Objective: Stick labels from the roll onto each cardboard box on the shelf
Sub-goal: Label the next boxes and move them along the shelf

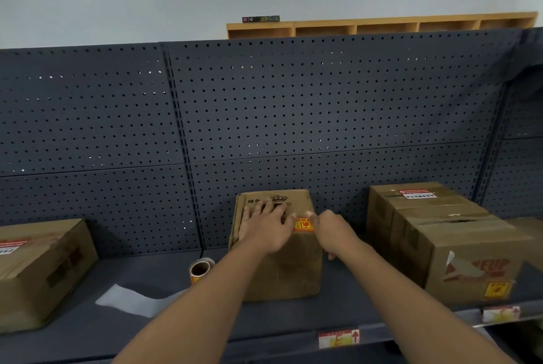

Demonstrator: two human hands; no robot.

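Your left hand (pixel 266 227) lies flat, fingers spread, steadying the middle box (pixel 279 249); right hand (pixel 329 230) presses the flimsy, tacky label (pixel 303 225), its fingers blurred: smooth from its edges.

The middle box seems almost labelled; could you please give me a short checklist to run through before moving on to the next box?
1. Label on the middle box top: ok, orange label lies there.
2. Pressed flat all round: cannot tell, both hands blur it.
3. Left hand steadying the box: ok, spread flat on top.
4. Right hand free: cannot tell.
5. Label roll within reach: ok, beside the box on the shelf.
6. Right box labelled: ok, yellow label on its front.
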